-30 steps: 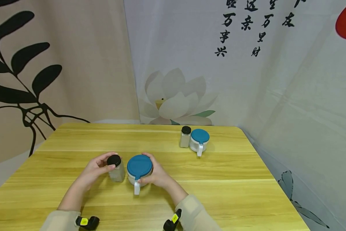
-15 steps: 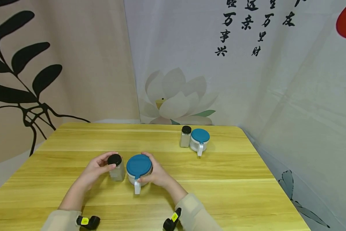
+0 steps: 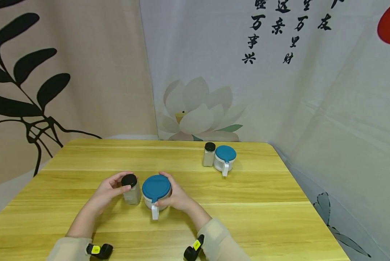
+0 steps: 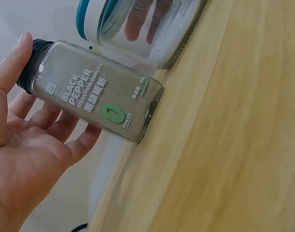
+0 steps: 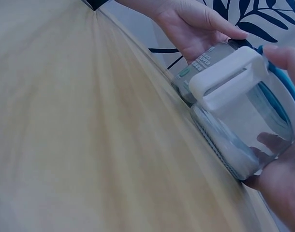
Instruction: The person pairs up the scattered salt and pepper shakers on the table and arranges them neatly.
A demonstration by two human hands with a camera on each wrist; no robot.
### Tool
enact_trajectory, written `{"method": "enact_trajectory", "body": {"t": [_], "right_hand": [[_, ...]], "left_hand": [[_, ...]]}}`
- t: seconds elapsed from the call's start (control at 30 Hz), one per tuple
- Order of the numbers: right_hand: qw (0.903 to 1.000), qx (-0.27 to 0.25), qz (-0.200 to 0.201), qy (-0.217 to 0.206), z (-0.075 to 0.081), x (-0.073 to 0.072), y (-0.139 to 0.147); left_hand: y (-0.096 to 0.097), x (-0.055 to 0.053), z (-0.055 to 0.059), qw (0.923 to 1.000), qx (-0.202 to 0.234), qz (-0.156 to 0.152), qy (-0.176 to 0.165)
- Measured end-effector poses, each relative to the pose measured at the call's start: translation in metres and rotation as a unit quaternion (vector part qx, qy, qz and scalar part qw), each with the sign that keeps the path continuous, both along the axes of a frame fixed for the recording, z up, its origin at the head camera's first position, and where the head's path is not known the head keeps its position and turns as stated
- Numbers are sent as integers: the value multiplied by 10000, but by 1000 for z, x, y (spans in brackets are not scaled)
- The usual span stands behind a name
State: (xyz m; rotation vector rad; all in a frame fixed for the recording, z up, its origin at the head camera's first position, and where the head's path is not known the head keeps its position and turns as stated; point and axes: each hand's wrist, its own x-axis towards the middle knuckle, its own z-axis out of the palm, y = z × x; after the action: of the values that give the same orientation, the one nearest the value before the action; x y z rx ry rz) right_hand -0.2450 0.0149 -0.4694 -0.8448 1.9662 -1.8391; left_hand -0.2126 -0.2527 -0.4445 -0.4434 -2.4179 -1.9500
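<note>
My left hand (image 3: 107, 191) holds a black pepper jar (image 3: 132, 196), thumb at its black cap and fingers behind it. The left wrist view shows this clear, squarish jar (image 4: 96, 89), labelled BLACK PEPPER and filled with grey-brown powder, its base at the tabletop. Just to the right, my right hand (image 3: 181, 198) grips a round glass seasoning jar with a blue lid (image 3: 156, 187) and white handle (image 3: 155, 212). Its thumb lies near the handle and its fingers wrap the far side. White contents (image 5: 216, 133) show low in the glass. Both jars stand upright, side by side.
Toward the back right of the wooden table (image 3: 263, 224) stand another black-capped jar (image 3: 209, 158) and another blue-lidded seasoning jar (image 3: 225, 154), close together. A printed cloth (image 3: 195, 72) hangs behind the table. Each wrist wears a black camera, such as the left one (image 3: 100, 251).
</note>
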Motion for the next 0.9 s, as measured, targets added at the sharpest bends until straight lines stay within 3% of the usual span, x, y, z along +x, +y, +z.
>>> {"method": "enact_trajectory", "body": {"t": [0.7, 0.9], "right_hand": [[9998, 9, 158, 101, 1, 0, 5], [9997, 48, 165, 176, 1, -1, 6]], "left_hand": [[0, 1, 2, 9996, 54, -223, 186], [0, -2, 0, 9974, 391, -532, 277]]}}
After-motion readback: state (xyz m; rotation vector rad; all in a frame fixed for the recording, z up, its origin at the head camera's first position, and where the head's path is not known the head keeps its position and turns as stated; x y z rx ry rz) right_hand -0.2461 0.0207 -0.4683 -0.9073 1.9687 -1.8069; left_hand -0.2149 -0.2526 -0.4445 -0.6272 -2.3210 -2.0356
